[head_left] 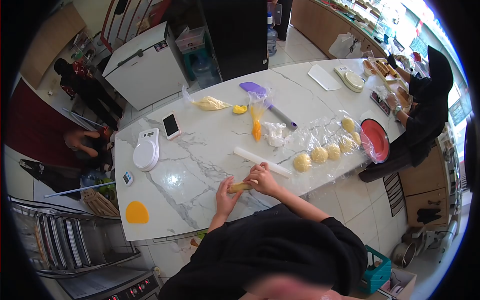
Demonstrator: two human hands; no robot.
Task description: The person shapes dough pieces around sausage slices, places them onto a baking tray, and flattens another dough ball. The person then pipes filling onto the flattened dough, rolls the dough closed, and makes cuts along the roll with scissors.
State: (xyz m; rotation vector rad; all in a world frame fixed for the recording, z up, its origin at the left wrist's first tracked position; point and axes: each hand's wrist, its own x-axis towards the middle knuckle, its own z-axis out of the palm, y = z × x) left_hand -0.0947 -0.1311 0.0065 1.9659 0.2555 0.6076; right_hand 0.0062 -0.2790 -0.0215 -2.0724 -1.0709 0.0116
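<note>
A small rolled piece of dough (239, 187) lies on the marble table in front of me. My left hand (226, 197) holds its left end, with fingers and thumb around it. At the other end, the fingers of my right hand (264, 180) are bent down and pinch the dough. A white rolling pin (262, 162) rests just beyond my hands. To the right, several round dough balls (302, 162) sit in a row, partly under clear plastic sheet (320, 132).
Around the white marble table (200, 150) lie a kitchen scale (146, 150), phone (171, 125), timer (128, 178), yellow scraper (137, 212), piping bags (211, 103), purple spatula (253, 89) and red plate (374, 140). A co-worker (425, 105) stands at the right end.
</note>
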